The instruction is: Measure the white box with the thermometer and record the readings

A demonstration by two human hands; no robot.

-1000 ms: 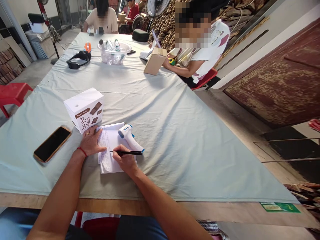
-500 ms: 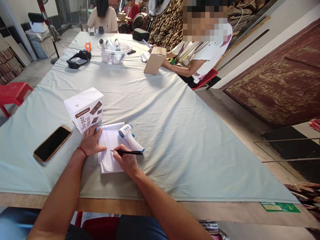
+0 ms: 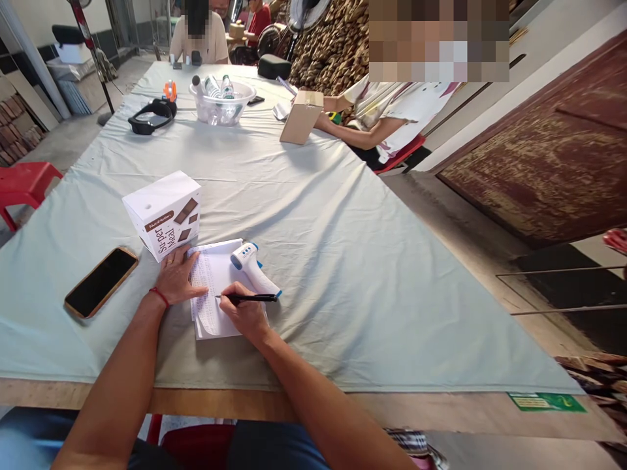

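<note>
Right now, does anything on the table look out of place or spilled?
No spill shows. Slightly odd: the thermometer gun lies across the right edge of the notepad, covering paper beside the right hand and its pen.

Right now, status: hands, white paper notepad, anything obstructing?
Right hand gripping slim black pen; left hand spread, thumb on notepad. Notepad partly written on. White-and-blue gun-shaped thermometer overlapping its right edge.

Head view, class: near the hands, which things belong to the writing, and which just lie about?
Seemingly for the writing:
black pen, in the right hand
notepad, touched by the left hand

Seemingly just lying about:
infrared thermometer
smartphone
white Su-per Meal box
</note>
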